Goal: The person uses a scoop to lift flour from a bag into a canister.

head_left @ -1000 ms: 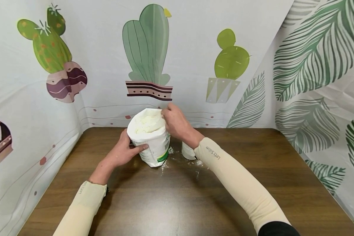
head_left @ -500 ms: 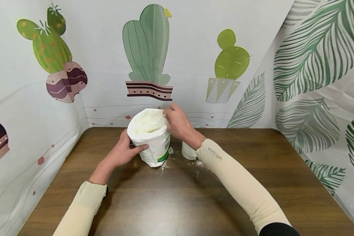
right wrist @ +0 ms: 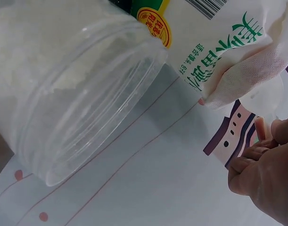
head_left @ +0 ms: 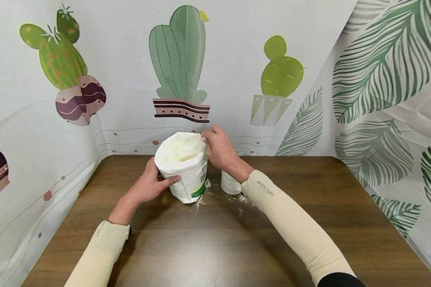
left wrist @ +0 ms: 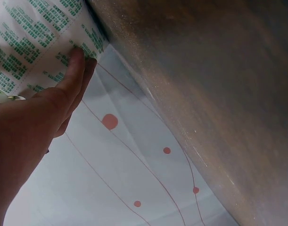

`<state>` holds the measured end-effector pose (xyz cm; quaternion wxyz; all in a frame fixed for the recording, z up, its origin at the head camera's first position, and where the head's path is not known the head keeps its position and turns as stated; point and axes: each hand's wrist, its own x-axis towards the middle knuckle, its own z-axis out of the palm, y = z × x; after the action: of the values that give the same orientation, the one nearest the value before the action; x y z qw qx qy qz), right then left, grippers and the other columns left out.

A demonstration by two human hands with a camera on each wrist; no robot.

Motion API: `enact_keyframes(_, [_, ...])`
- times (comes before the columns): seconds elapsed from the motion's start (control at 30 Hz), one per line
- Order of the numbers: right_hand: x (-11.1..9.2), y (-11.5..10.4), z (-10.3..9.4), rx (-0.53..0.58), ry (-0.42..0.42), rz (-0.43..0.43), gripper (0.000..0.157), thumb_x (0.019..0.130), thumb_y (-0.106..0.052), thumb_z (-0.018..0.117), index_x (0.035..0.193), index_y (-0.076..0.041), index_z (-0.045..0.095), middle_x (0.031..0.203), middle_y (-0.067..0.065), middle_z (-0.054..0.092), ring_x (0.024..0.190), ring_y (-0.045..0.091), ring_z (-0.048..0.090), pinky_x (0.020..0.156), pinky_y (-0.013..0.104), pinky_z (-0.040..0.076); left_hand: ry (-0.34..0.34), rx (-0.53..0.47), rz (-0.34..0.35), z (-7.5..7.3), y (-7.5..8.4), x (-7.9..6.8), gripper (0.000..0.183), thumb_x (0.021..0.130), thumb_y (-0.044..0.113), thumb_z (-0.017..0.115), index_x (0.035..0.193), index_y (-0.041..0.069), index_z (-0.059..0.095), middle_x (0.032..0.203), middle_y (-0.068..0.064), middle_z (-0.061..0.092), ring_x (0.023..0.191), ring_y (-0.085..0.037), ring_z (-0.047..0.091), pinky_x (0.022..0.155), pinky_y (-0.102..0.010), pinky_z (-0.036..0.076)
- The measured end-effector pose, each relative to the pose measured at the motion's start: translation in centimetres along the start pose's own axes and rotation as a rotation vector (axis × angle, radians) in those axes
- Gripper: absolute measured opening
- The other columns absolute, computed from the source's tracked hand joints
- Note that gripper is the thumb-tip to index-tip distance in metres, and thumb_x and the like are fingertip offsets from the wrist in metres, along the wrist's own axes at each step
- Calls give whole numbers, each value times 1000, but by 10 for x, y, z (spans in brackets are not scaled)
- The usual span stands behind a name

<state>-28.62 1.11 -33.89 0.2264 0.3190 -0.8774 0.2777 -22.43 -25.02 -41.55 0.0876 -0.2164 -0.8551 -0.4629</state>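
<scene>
An opened white flour bag (head_left: 186, 175) with green print stands on the table, mouth up, full of pale powder. The left hand (head_left: 147, 185) grips its left side, thumb across the front; in the left wrist view the fingers (left wrist: 75, 68) lie along the printed back. At the bag's right rim is the right hand (head_left: 219, 147). Its curled fingers pinch the handle end of what looks like a translucent plastic scoop (right wrist: 264, 98), its round part beside the bag's mouth. Under the right wrist stands an uncapped clear jar (head_left: 230, 185) with white powder inside.
Spilled powder (head_left: 200, 203) dusts the dark wooden table (head_left: 201, 247) around the bag and jar. A printed cloth backdrop (head_left: 233, 79) with cacti and leaves hangs right behind the table's far edge.
The right hand has shifted slightly right along the bag's rim, and the rim's right side has spread outward a little. The left hand stays in place on the bag.
</scene>
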Motion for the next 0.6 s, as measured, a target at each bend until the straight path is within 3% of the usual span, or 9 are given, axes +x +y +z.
enact_keyframes(0.6, [-7,-1,-8,106,57,57,19,107,-2,57,111,4,75,97,16,57,90,31,54,83,43,52,-7,13,-15,0,-7,0,91,91,24,87,162,12,33,150,-17,40,141,-33,31,118,-59,27])
